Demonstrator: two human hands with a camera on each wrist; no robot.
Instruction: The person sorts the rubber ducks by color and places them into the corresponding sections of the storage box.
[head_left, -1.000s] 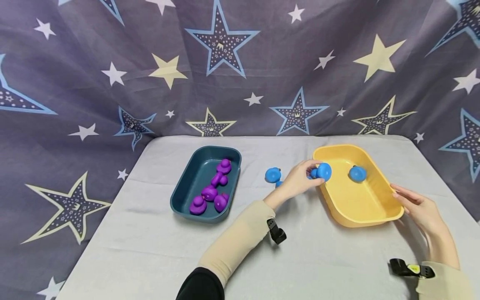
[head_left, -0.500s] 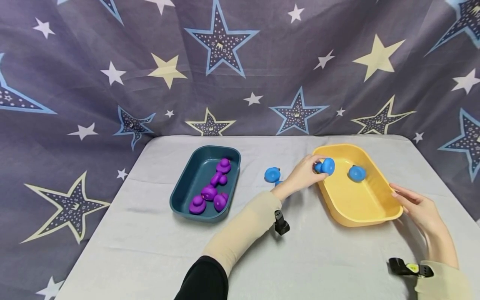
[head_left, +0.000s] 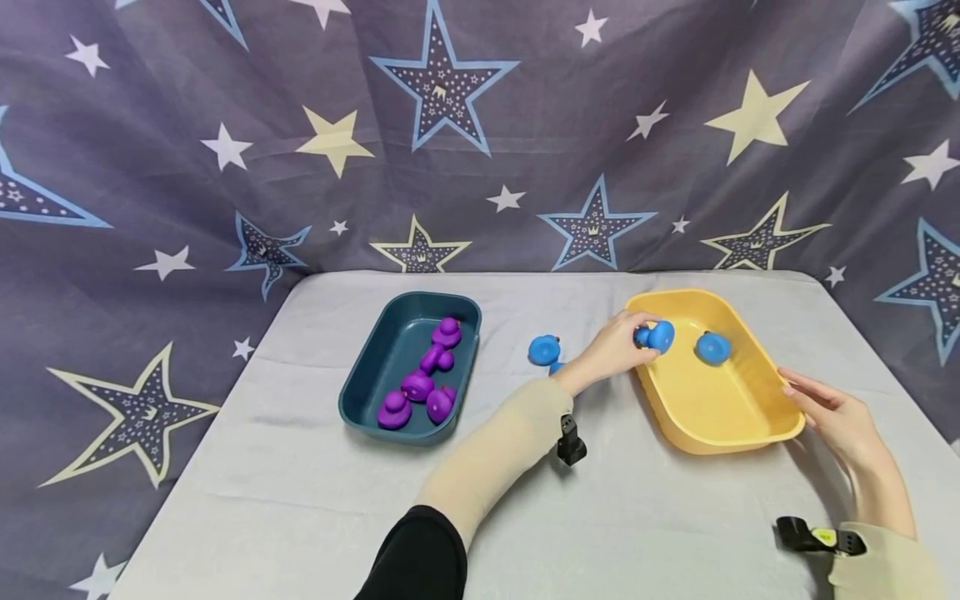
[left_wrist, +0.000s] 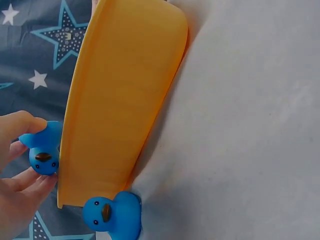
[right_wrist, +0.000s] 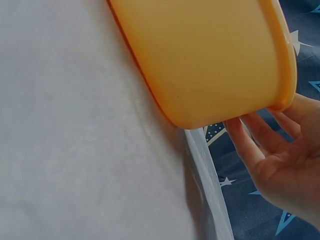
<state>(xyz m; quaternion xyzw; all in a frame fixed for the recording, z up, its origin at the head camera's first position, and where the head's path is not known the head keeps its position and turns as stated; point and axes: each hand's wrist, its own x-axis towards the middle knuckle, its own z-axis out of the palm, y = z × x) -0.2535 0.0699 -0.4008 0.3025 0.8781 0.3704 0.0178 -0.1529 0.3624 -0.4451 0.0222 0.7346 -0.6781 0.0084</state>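
Observation:
My left hand holds a blue rubber duck over the left rim of the yellow tray. In the left wrist view, thumb and fingers pinch the duck, its beak towards the camera, close beside the tray's wall. Inside the tray lies another blue duck. My right hand rests at the tray's right side; in the right wrist view its extended fingers touch the wall under the rim. Another blue duck sits on the table by the tray's left side, hidden in the head view.
Left of the yellow tray, a blue duck lies on the white-covered table, with part of another blue duck showing behind my left arm. A dark teal tray further left holds several purple ducks. Star-patterned cloth hangs behind.
My left hand has moved slightly right and upward in the head view, carrying the blue duck further over the yellow tray's rim. The right hand has stayed at the tray.

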